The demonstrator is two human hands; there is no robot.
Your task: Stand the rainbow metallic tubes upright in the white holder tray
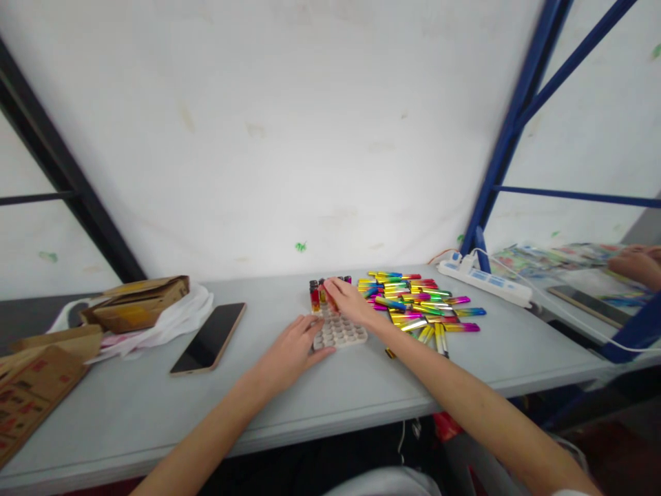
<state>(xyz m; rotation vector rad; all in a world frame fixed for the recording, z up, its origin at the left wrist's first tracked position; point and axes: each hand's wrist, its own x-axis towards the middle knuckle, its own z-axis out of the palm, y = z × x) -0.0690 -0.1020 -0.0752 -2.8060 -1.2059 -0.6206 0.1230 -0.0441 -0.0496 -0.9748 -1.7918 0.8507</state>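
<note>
A white tray with rows of round holes sits in the middle of the table. Several shiny tubes with dark tops stand upright in its far rows. My right hand is over those rows, fingers closed around a reddish shiny tube, mostly hidden by the fingers. At the tray's left edge rests my left hand, fingers spread, thumb apart, holding nothing. A loose heap of shiny multicoloured tubes lies to the right of the tray, some crossing over others.
To the left lie a black-screened phone, a brown cardboard box on white plastic, and a printed carton. A white power strip lies at back right beside a blue metal post. Another person's hand shows at far right.
</note>
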